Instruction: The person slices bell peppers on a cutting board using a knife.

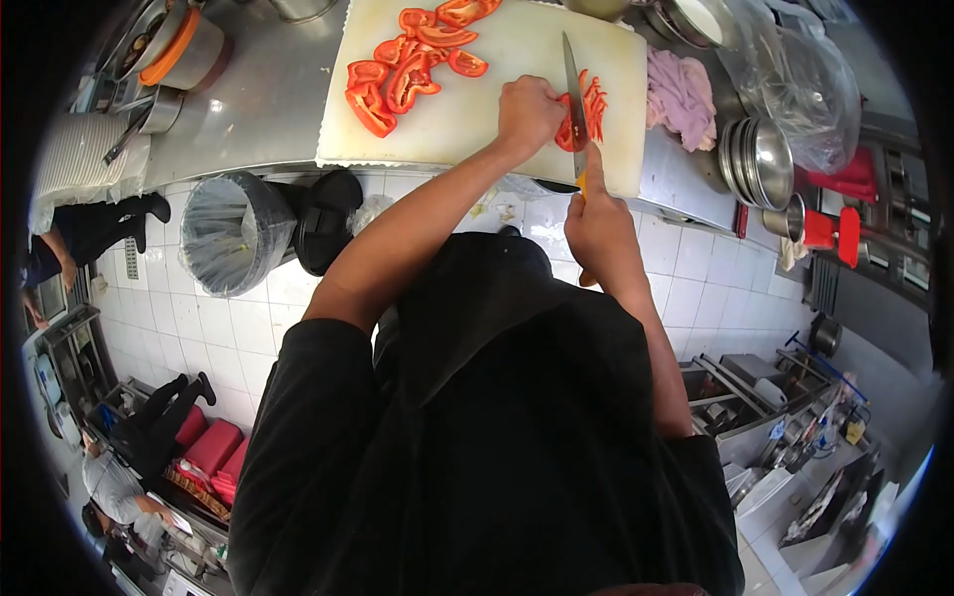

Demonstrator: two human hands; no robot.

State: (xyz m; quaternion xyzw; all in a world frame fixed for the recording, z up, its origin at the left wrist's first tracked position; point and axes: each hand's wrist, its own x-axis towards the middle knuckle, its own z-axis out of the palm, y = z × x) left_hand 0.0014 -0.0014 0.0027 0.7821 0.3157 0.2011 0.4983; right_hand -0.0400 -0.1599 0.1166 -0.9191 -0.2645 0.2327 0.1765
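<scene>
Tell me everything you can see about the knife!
The knife has a long, grey blade that looks like metal and narrows to a pointed tip. Its yellow handle is mostly hidden in the right hand. It is over the board, tip pointing away from the person. A red pepper piece is on the left hand's side of the blade, thin strips on the other.
</scene>
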